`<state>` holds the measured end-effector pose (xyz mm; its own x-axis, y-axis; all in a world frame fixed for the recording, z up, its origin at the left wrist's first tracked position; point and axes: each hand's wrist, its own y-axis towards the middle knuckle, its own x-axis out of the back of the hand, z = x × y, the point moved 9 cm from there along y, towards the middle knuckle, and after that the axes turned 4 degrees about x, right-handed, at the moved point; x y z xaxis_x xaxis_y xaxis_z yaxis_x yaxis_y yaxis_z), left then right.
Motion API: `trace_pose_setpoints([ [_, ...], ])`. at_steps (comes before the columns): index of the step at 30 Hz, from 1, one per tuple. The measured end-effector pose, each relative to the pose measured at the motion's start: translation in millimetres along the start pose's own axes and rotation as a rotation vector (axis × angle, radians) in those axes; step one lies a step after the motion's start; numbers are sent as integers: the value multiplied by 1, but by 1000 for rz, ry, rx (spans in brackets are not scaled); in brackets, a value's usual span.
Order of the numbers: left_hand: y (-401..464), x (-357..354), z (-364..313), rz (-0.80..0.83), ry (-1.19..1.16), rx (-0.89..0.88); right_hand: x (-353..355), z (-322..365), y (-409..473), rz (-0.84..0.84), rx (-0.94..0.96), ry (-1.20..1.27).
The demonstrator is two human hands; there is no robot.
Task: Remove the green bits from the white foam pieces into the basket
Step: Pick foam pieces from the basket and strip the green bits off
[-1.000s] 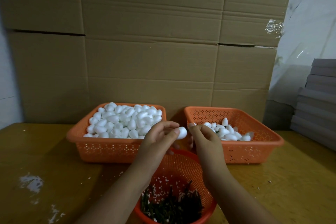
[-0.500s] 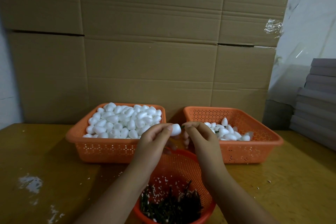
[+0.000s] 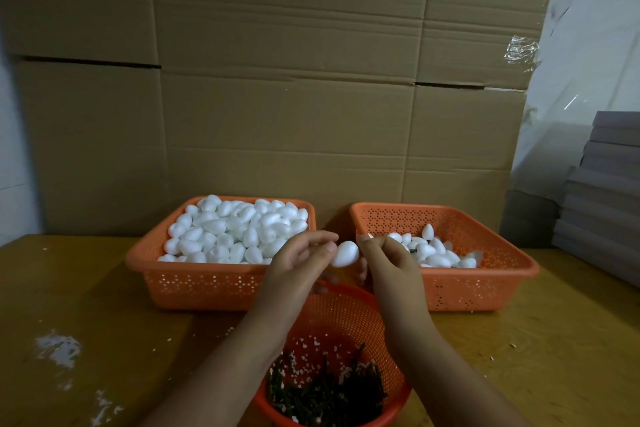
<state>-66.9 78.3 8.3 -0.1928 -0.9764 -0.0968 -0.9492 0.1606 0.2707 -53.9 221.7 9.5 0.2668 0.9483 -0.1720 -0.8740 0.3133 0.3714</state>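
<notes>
Currently, the left hand (image 3: pixel 300 258) pinches one white foam piece (image 3: pixel 344 253) between thumb and fingertips, holding it in the air above the far rim of the round basket (image 3: pixel 341 317). The right hand (image 3: pixel 389 258) has its fingers curled, thumb and forefinger pressed together at the right end of that piece, apparently pinching a green bit (too small and too hidden to confirm). Directly below the hands, the round basket holds a pile of dark green bits (image 3: pixel 325 388) mixed with white crumbs. To the left stands the left tray (image 3: pixel 221 286), heaped with foam pieces; to the right, the right tray (image 3: pixel 485 282) holds a sparser batch, with a few dark slivers among them. Both trays rest on the wooden table (image 3: pixel 554 340), where white crumbs (image 3: pixel 57 347) are scattered, and cardboard boxes (image 3: pixel 311 97) form the backdrop. Risk assessment: the hands sit near the far edge of the basket, not over its centre, so a bit released here could fall onto the table between the trays. A pull that is too sharp may snap the bit and leave a stub embedded, or tear crumbs from the soft foam. Excess thumb pressure from the left hand may dent the piece.
</notes>
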Motion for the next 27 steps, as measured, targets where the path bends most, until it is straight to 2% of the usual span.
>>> trace_pose_setpoints([
  [11,-3,-11,2,116,116,-7,1,-1,-1,4,-15,-42],
  [27,1,-1,1,13,-3,20,-10,9,-4,81,31,1],
])
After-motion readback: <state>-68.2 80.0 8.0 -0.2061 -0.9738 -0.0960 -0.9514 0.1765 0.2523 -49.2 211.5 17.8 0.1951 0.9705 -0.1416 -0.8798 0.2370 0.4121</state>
